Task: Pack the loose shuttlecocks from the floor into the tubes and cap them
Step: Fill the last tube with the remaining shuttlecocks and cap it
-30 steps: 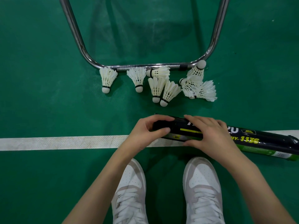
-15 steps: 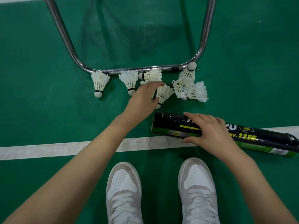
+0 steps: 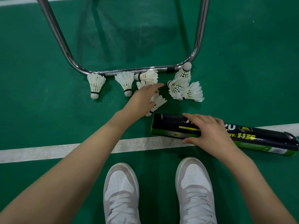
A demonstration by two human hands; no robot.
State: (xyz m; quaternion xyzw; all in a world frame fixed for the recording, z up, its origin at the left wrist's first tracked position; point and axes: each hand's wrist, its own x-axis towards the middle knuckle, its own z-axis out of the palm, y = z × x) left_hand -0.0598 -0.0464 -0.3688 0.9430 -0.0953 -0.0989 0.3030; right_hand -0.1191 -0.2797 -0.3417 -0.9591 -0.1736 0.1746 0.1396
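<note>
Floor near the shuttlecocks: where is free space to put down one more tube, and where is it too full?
Bare green floor lies left of the leftmost shuttlecock, above the white line, and right of the feather cluster, above the tube. It is crowded along the metal bar, where the left hand reaches among shuttlecocks.

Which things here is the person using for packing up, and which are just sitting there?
For the job:
- loose shuttlecocks on the floor
- black tube, lying on its side
- left hand, reaching into the shuttlecocks
- right hand, steadying the tube

Just there:
- metal frame behind the shuttlecocks
- white court line
- white shoes
</note>
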